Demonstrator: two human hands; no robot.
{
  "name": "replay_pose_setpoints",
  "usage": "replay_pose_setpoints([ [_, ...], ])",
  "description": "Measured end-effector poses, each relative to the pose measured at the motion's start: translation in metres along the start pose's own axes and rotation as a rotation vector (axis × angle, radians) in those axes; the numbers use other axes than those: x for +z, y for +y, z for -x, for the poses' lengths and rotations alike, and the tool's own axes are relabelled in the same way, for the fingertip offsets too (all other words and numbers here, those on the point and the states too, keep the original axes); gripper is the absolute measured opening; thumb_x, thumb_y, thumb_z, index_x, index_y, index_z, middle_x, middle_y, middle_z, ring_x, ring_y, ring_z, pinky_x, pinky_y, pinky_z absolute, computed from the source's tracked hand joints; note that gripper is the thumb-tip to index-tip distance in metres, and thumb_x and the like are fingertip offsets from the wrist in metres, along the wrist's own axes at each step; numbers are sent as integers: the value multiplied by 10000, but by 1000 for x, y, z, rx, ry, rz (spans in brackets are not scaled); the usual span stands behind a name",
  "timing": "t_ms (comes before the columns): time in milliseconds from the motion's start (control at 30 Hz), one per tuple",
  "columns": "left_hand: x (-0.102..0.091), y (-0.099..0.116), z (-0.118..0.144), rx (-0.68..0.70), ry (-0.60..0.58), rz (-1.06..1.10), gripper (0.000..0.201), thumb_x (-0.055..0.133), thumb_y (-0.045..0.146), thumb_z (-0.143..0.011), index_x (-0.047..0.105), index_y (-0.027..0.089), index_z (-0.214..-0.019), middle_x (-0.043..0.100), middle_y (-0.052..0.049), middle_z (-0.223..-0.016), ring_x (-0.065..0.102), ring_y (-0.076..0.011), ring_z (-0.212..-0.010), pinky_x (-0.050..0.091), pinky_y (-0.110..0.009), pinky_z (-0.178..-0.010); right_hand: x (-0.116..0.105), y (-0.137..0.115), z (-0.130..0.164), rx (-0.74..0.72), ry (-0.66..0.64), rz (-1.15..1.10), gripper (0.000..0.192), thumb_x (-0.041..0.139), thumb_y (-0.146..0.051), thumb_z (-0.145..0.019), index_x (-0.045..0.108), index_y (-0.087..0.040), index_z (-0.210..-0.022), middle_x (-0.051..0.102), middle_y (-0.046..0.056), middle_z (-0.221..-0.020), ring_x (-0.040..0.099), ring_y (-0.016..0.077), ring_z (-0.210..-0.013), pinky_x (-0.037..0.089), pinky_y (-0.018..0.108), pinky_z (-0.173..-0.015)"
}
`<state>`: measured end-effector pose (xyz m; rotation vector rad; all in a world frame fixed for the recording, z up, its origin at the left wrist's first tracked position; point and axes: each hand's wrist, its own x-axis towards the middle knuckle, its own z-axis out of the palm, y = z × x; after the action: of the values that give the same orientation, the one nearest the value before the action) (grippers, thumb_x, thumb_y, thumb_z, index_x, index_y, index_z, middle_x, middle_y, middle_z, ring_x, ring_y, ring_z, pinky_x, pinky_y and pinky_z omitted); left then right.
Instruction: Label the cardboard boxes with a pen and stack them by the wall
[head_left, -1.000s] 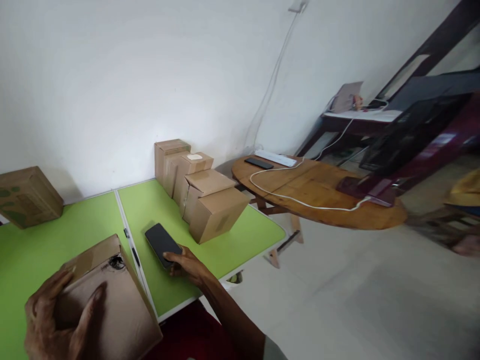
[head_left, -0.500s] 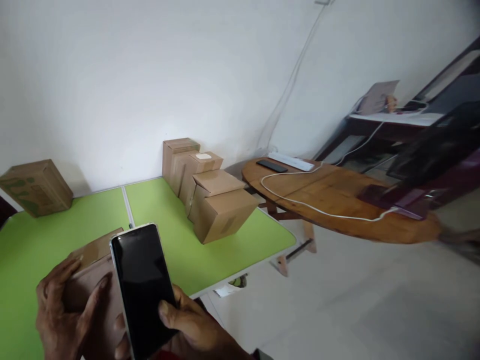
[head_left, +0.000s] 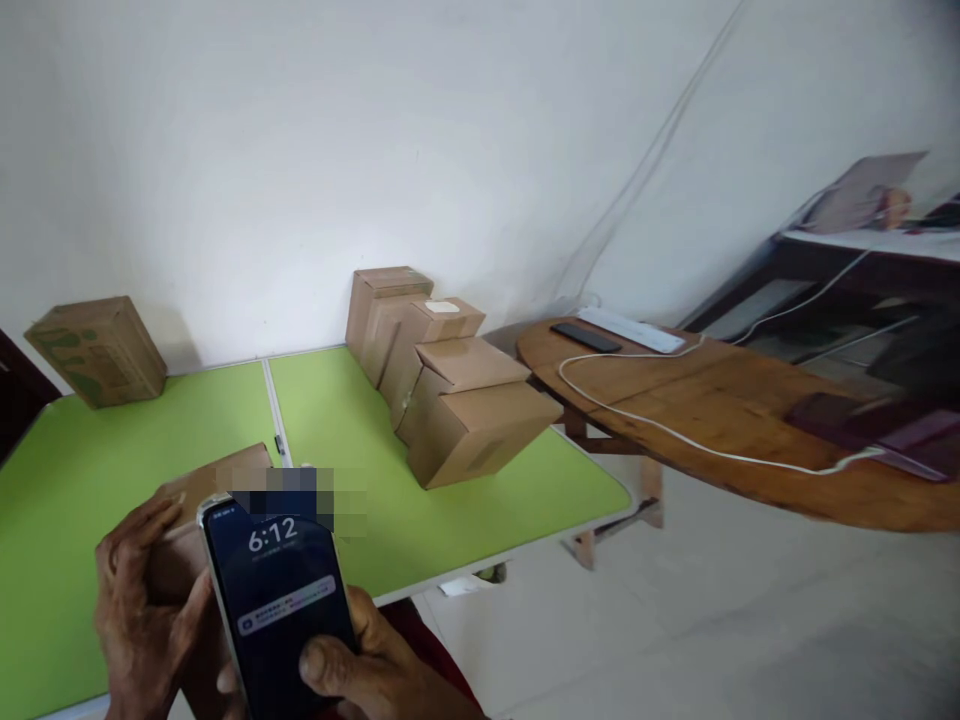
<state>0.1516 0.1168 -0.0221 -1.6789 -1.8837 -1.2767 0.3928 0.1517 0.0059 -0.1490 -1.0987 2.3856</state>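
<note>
My right hand [head_left: 371, 675] holds a black smartphone [head_left: 277, 605] upright at the bottom of the view, thumb resting on its lit screen, which reads 6:12. My left hand [head_left: 142, 610] rests on a brown cardboard box [head_left: 217, 480] lying on the green table [head_left: 360, 430], fingers spread over the box's near side. The phone hides part of that box.
A row of several cardboard boxes [head_left: 450, 385] stands along the table's right part. A printed box [head_left: 97, 348] sits at the far left by the wall. A round wooden table [head_left: 750, 420] to the right carries a phone [head_left: 585, 337], a power strip [head_left: 634, 329] and a white cable.
My right hand picked the phone off the green table and raised it toward me; its screen has lit up. My left hand stayed on the box. The view shifted left.
</note>
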Motion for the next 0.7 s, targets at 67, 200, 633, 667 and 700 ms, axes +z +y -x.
replay_pose_setpoints([
  [67, 0, 0, 0, -16, 11, 12, 440, 775, 526, -993, 687, 284, -1350, 739, -153, -1365, 676, -401, -1304, 567, -619, -1058, 2, -4, 2, -6, -2, -22, 661, 843, -693, -978, 644, -197, -1367, 851, 125, -1160, 845, 320, -1133, 603, 595, -1125],
  [200, 0, 4, 0, -41, 2, 0, 439, 764, 539, -999, 690, 290, -1353, 741, -139, -1384, 670, -397, -1337, 565, -616, -1096, 0, 2, 3, -54, -30, -26, 639, 843, -720, -958, 689, -211, -1312, 856, 118, -1116, 862, 328, -1073, 638, 578, -1075],
  [633, -6, 19, -10, -192, -15, -56, 656, 684, 799, -952, 721, 240, -1292, 735, -174, -1366, 654, -461, -1358, 527, -699, -1151, -137, -14, -34, -183, 826, 636, 597, 820, -740, -824, 687, -196, -1030, 705, 10, -832, 684, 197, -650, 555, 288, -498],
  [667, -6, 20, -10, -203, -21, -58, 675, 668, 820, -949, 725, 239, -1285, 735, -177, -1365, 652, -470, -1358, 528, -710, -1144, -151, -13, -41, -155, 869, 686, 550, 818, -706, -821, 669, -197, -968, 681, -2, -801, 654, 184, -634, 534, 279, -496],
  [700, -6, 21, -10, -216, -25, -64, 678, 661, 828, -946, 729, 243, -1282, 737, -174, -1368, 653, -471, -1357, 530, -712, -1138, -163, -11, -48, -125, 900, 719, 497, 818, -659, -825, 647, -202, -918, 660, -11, -774, 633, 176, -622, 513, 273, -495],
])
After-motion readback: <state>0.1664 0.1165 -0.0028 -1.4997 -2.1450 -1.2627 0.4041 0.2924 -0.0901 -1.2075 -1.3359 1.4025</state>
